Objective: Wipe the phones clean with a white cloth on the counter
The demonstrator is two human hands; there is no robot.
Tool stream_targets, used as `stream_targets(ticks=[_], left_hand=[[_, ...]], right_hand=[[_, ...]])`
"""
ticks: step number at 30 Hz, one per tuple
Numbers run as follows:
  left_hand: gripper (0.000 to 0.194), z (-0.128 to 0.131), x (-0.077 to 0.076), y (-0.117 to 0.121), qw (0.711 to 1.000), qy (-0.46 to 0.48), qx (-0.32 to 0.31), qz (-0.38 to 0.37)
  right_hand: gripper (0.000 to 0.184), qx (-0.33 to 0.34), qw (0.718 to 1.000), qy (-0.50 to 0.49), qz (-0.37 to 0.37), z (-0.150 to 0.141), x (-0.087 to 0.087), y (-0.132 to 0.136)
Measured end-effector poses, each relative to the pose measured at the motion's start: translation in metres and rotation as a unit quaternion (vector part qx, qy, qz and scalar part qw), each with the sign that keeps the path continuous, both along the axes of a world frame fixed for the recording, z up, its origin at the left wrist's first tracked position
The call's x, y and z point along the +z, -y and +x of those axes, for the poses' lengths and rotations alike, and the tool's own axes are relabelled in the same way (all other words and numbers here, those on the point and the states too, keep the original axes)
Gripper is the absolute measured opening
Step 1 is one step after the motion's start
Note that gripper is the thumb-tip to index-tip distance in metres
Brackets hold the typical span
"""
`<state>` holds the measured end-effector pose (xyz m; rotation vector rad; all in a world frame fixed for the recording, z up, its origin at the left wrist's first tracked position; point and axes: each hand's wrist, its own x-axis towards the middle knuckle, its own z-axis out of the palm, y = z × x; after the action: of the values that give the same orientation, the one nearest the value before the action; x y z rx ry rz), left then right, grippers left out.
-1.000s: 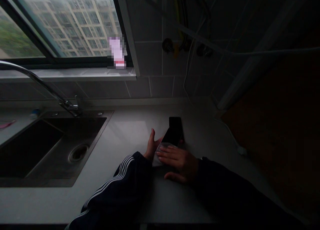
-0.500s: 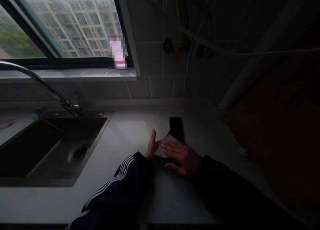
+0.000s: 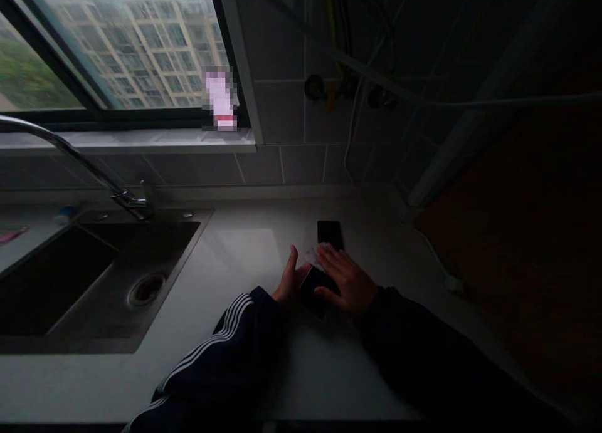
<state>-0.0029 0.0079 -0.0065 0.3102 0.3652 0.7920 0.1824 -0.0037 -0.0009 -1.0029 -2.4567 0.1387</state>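
Note:
A flat black slab that looks like a phone [image 3: 316, 290] is tilted over the counter. My left hand [image 3: 288, 282] supports it from its left side, thumb raised and the other fingers mostly hidden beneath it. My right hand [image 3: 348, 282] lies over its upper right part, fingers stretched together and pressing a thin whitish tissue [image 3: 311, 255] against its far end. Just beyond the fingertips, a second black phone-like slab [image 3: 330, 232] rests on the white counter [image 3: 244, 257], its near end covered by my right hand.
To the left is a steel sink [image 3: 162, 314] with a chrome faucet [image 3: 126, 198]. A window [image 3: 155, 51] sits above, with a blurred-out pinkish item [image 3: 221, 98] on its sill. White cable [image 3: 435, 251] runs along the right side of the counter; hoses and pipe fittings [image 3: 315, 88] are on the tiled wall.
My right hand and the tissue have slid away from me along the held phone, baring more of its black near surface. My left hand has barely moved.

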Motion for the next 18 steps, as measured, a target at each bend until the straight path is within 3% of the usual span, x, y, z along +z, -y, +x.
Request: stream_targets(ticks=[4, 8, 13, 16, 18], left_hand=[[0.086, -0.003, -0.002, -0.005, 0.998, -0.023, 0.042, -0.042], [0.093, -0.007, -0.003, -0.007, 0.998, -0.016, 0.001, -0.063], [0.089, -0.004, 0.002, 0.0, 1.0, -0.001, 0.014, -0.024], [0.089, -0.002, 0.005, 0.006, 0.999, 0.016, -0.047, 0.002], [0.088, -0.002, 0.004, 0.006, 0.998, 0.02, -0.055, 0.012]], right_hand=[[0.082, 0.078, 0.997, -0.002, -0.004, -0.014, -0.001, 0.019], [0.082, 0.115, 0.993, -0.001, -0.021, -0.024, -0.002, 0.032], [0.069, 0.024, 1.0, -0.007, 0.015, -0.009, -0.003, 0.011], [0.066, -0.045, 0.999, -0.016, 0.02, 0.0, -0.004, -0.001], [0.068, -0.063, 0.998, -0.016, 0.025, 0.0, -0.006, -0.001]])
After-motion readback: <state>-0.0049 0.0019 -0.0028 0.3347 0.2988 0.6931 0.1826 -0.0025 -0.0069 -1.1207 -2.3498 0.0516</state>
